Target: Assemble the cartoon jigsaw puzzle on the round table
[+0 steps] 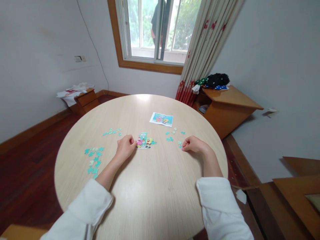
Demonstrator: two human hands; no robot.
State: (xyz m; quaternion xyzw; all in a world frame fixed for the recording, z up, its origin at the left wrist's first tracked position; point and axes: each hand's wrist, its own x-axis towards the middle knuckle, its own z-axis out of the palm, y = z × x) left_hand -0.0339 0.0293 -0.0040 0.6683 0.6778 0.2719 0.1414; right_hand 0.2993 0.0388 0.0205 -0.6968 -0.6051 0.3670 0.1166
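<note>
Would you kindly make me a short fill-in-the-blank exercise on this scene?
1. Of the left hand and the right hand, the one nearer the partly assembled puzzle is the ____ one.
2. Compared with that puzzle, the picture sheet lies ____ the person (nearer to / farther from).
3. Loose pieces lie to ____ left and right of the puzzle.
4. The sleeves are ____ in colour.

Missing words: left; farther from; both; white.
</note>
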